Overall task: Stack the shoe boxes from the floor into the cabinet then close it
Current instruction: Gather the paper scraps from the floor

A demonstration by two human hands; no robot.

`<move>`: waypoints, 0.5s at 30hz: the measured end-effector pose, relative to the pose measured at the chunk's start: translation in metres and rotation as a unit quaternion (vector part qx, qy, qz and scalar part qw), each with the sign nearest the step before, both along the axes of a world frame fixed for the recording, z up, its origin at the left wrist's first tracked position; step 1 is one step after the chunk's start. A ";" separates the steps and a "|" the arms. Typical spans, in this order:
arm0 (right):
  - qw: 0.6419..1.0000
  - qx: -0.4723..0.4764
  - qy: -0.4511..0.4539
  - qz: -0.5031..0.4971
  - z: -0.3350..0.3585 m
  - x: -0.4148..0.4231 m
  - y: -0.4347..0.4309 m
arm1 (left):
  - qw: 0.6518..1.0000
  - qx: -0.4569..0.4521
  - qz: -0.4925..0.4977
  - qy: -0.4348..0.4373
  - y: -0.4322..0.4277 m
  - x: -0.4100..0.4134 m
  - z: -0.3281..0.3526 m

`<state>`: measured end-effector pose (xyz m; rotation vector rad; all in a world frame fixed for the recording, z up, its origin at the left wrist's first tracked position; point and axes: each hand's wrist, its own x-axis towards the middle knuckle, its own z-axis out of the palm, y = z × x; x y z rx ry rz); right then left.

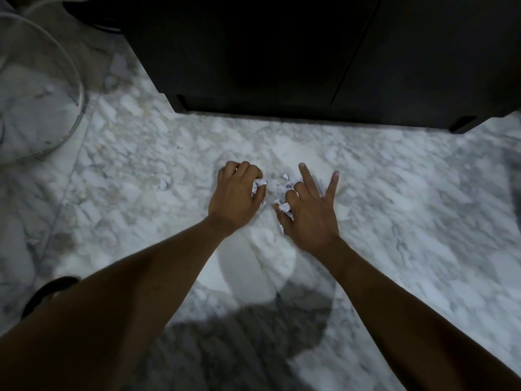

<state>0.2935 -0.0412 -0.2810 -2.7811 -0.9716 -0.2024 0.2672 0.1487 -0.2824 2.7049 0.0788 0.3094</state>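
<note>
At the middle of the frame, on the marble floor [408, 221], the left hand [236, 196] curls its fingers [245, 169] round torn paper scraps [284, 185]. Just right of it, the right hand [310, 213] pinches more scraps with its thumb and bent middle fingers, index and little finger straight. The dark cabinet [282, 52] fills the top of the frame.

Left hand [235, 197] and right hand [310, 214] clutching paper scraps [283, 187], marble floor [141, 153], cabinet [282, 52]
</note>
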 end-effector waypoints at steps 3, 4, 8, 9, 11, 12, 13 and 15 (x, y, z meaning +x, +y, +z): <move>0.996 0.076 0.040 0.012 -0.003 0.012 0.004 | 1.000 -0.001 -0.009 0.011 -0.004 -0.009 -0.001; 0.994 0.095 0.050 0.008 -0.004 0.012 0.004 | 1.000 -0.001 -0.011 0.013 -0.004 -0.009 -0.001; 0.993 0.099 0.054 0.015 -0.003 0.012 0.006 | 1.000 0.000 -0.025 0.009 -0.003 -0.009 -0.001; 0.993 0.100 0.062 0.011 -0.001 0.012 0.006 | 1.000 -0.002 -0.031 0.006 -0.003 -0.010 0.000; 0.991 0.097 0.088 -0.003 0.003 0.012 0.005 | 0.999 -0.005 -0.036 -0.002 -0.003 -0.009 0.002; 0.991 0.095 0.098 -0.007 0.005 0.012 0.005 | 0.999 -0.006 -0.035 -0.008 -0.004 -0.009 0.004; 0.991 0.088 0.104 -0.009 0.006 0.012 0.006 | 0.999 -0.009 -0.035 -0.014 -0.004 -0.008 0.005; 0.993 0.060 0.104 -0.003 0.010 0.011 0.008 | 0.999 -0.015 -0.039 -0.023 -0.003 -0.008 0.006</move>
